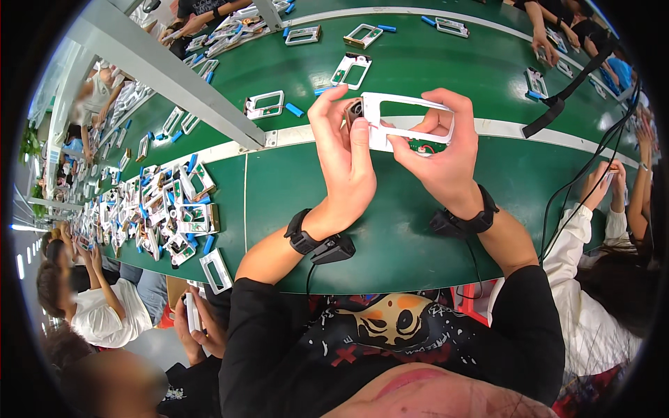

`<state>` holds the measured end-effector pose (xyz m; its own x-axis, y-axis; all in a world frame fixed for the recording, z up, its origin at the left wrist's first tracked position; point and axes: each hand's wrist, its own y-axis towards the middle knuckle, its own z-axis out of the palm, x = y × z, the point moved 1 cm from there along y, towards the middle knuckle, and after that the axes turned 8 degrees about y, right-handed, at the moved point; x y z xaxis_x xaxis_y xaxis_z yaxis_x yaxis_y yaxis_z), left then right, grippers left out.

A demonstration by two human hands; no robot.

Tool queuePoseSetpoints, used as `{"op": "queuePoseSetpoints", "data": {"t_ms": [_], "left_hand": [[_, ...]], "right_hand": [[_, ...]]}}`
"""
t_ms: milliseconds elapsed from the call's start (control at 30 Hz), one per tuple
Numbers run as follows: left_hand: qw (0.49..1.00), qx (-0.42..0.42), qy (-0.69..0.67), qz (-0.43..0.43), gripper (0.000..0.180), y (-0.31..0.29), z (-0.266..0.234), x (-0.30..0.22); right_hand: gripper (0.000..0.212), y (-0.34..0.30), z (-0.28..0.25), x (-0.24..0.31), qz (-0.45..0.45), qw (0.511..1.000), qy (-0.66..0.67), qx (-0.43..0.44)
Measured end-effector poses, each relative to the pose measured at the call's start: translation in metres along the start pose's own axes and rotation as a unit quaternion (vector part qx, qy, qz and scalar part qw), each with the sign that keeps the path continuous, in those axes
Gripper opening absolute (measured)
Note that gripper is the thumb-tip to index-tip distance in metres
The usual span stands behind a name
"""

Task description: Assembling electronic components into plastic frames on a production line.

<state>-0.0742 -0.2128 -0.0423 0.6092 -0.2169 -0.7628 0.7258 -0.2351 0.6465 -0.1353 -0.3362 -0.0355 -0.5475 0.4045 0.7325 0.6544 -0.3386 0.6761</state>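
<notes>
Both my hands hold a white plastic housing [371, 106] with a large rectangular opening, raised over the green table. My left hand [341, 157] grips its left end, where a dark round part shows beside the thumb. Around the right end curl the fingers of my right hand [449, 157], with its thumb on the lower edge. A strip of green circuit board [420, 145] with a bit of red wire shows along that lower edge. Part of the housing is hidden behind my fingers. Each wrist wears a black band with a small black device.
Left on the table [404, 230] lies a big heap of similar housings [157, 216] with blue cylinders. More housings [267, 104] lie on the green belt [432, 63] beyond the pale rail. A slanting metal post [167, 70], black cables [585, 167] and several co-workers surround me.
</notes>
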Motion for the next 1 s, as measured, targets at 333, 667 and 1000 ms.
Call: {"op": "queuePoseSetpoints", "data": {"t_ms": [333,667,1000], "left_hand": [[0.997,0.05,0.017,-0.055,0.032,0.011,-0.017,0.016],[0.968,0.234,0.085,-0.025,0.043,0.036,-0.025,0.004],[0.991,0.117,0.043,-0.057,0.03,0.036,-0.028,0.014]], "right_hand": [[0.06,0.004,-0.003,-0.004,0.031,0.999,-0.002,-0.008],[0.055,0.019,-0.019,-0.011,0.062,0.998,0.001,-0.028],[0.056,0.016,-0.011,-0.012,0.039,0.999,-0.023,-0.007]]}}
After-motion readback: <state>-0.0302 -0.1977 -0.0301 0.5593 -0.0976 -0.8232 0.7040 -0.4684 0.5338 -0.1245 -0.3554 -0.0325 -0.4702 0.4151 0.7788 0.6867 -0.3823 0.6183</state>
